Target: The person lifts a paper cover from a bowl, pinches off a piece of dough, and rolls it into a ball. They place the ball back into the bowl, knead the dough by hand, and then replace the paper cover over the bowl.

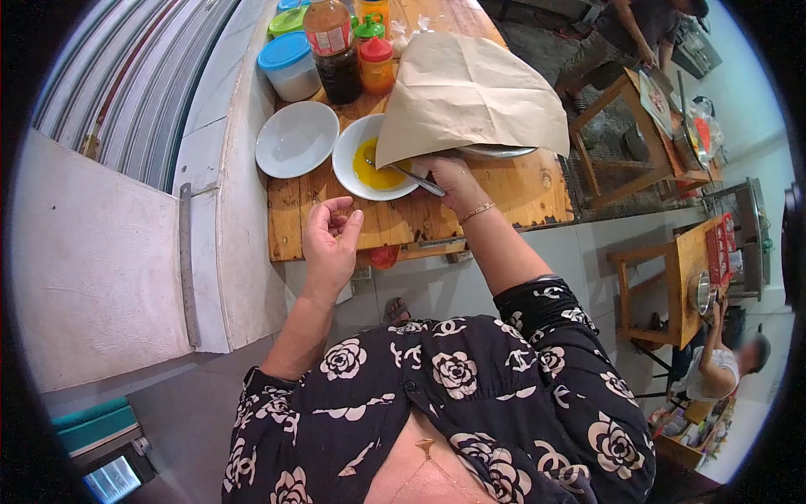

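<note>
My left hand (pixel 330 244) hovers off the near edge of the wooden table, fingers loosely curled, thumb apart, nothing in it. At the edge of a sheet of brown paper (pixel 478 92), my right hand (pixel 455 182) reaches underneath, its fingers mostly hidden. I cannot see whether they grip anything. Beneath the paper shows the rim of a metal dish (pixel 501 152). Left of that hand stands a white bowl (pixel 345 172) with yellow liquid (pixel 367 170). A metal spoon (pixel 417 180) rests in it, handle toward my right hand. Beside it is a second white bowl (pixel 295 139).
Behind the bowls stand a dark sauce bottle (pixel 338 71), a red-capped bottle (pixel 376 67) and a blue-lidded tub (pixel 290 65). A low wall (pixel 239 218) borders the wooden table (pixel 512 202) on the left. Two people work at other tables on the right.
</note>
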A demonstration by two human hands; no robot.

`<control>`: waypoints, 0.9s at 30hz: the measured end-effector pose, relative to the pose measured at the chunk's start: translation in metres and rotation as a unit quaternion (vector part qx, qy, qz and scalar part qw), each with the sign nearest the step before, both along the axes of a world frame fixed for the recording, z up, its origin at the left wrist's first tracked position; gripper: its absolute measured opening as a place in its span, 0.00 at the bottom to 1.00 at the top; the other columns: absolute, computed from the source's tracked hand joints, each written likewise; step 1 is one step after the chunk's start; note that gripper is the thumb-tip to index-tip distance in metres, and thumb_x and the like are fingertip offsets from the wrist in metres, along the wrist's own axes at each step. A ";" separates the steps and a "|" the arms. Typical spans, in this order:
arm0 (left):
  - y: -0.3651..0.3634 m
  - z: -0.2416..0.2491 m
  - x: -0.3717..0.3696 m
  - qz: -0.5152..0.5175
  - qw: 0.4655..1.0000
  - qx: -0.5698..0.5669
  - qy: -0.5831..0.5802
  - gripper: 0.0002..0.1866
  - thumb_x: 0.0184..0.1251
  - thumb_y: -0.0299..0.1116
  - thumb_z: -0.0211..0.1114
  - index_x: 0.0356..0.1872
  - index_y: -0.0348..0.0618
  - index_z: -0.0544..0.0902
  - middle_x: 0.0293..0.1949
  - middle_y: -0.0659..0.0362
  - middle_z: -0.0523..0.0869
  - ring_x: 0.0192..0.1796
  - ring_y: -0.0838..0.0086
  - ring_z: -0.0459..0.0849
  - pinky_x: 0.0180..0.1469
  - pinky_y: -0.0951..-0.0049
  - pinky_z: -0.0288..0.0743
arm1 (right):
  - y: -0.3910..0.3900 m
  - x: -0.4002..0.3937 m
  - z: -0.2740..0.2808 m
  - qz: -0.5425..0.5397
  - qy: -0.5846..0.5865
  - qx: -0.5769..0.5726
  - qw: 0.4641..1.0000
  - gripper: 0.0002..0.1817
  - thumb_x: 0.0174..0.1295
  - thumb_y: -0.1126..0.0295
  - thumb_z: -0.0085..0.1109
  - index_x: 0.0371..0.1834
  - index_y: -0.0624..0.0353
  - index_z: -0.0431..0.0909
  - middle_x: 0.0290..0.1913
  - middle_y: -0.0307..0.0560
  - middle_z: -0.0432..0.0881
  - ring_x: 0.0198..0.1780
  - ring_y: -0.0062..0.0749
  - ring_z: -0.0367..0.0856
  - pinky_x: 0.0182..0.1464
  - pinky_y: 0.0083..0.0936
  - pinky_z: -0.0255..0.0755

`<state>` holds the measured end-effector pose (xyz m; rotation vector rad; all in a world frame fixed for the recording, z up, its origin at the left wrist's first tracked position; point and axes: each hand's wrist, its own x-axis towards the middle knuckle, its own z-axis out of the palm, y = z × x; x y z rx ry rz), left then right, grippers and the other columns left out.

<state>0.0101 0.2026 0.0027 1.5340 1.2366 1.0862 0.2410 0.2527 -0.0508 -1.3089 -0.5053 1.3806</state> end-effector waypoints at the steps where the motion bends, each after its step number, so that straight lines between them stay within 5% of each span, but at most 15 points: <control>1: -0.001 -0.004 -0.001 -0.004 1.000 -0.008 -0.001 0.11 0.62 0.29 0.68 0.43 0.36 0.81 0.37 0.62 0.77 0.34 0.81 0.73 0.40 0.78 0.72 | 0.002 0.003 -0.007 -0.001 0.000 -0.007 1.000 0.18 0.60 0.71 0.64 0.51 0.69 0.76 0.45 0.53 0.83 0.39 0.38 0.85 0.38 0.35 0.84; 4: -0.004 -0.012 -0.003 -0.011 1.000 -0.028 -0.001 0.11 0.62 0.29 0.68 0.43 0.35 0.81 0.37 0.62 0.77 0.34 0.81 0.73 0.39 0.78 0.72 | -0.004 0.012 -0.013 0.011 0.057 -0.020 0.998 0.16 0.61 0.69 0.62 0.49 0.68 0.76 0.46 0.54 0.83 0.40 0.40 0.85 0.36 0.38 0.85; 7: -0.006 -0.010 0.000 -0.012 0.999 -0.034 0.003 0.10 0.62 0.28 0.67 0.42 0.35 0.81 0.36 0.62 0.77 0.33 0.81 0.73 0.39 0.79 0.72 | -0.025 0.019 0.005 0.046 -0.034 -0.071 0.996 0.16 0.62 0.69 0.59 0.49 0.68 0.77 0.46 0.50 0.82 0.41 0.34 0.84 0.40 0.31 0.82; 10: -0.005 -0.007 0.004 -0.017 0.999 -0.032 0.001 0.10 0.63 0.28 0.67 0.42 0.35 0.81 0.37 0.61 0.78 0.33 0.81 0.73 0.39 0.78 0.72 | -0.043 0.010 0.023 0.012 -0.225 0.060 0.972 0.18 0.57 0.70 0.63 0.49 0.70 0.79 0.37 0.46 0.84 0.40 0.27 0.81 0.41 0.25 0.76; 13: -0.003 -0.008 0.011 -0.032 0.999 -0.032 -0.007 0.10 0.63 0.28 0.67 0.42 0.35 0.81 0.37 0.61 0.77 0.33 0.81 0.73 0.38 0.78 0.72 | -0.051 -0.014 0.054 -0.017 -0.181 0.164 0.969 0.16 0.62 0.70 0.60 0.50 0.68 0.79 0.41 0.39 0.82 0.40 0.19 0.77 0.46 0.15 0.71; 17: -0.006 -0.005 0.020 -0.044 0.999 -0.023 -0.002 0.10 0.63 0.28 0.67 0.42 0.35 0.81 0.36 0.62 0.77 0.33 0.81 0.73 0.38 0.78 0.71 | -0.041 -0.024 0.080 -0.052 -0.056 0.140 0.987 0.17 0.64 0.63 0.63 0.50 0.64 0.80 0.42 0.35 0.82 0.42 0.16 0.75 0.43 0.15 0.69; 22: -0.007 -0.012 0.022 -0.049 0.998 -0.037 -0.016 0.10 0.63 0.28 0.67 0.42 0.35 0.81 0.36 0.62 0.78 0.33 0.81 0.74 0.38 0.79 0.71 | -0.031 -0.022 0.110 -0.049 0.110 0.063 0.991 0.15 0.70 0.58 0.55 0.47 0.58 0.79 0.43 0.44 0.84 0.42 0.28 0.80 0.44 0.26 0.75; 27: 0.004 -0.004 0.028 -0.049 0.992 -0.093 -0.073 0.10 0.65 0.29 0.65 0.44 0.34 0.80 0.39 0.60 0.80 0.34 0.82 0.75 0.37 0.80 0.72 | -0.016 -0.023 0.112 -0.056 0.117 0.066 0.989 0.13 0.69 0.62 0.53 0.47 0.60 0.79 0.45 0.47 0.85 0.43 0.32 0.82 0.44 0.30 0.76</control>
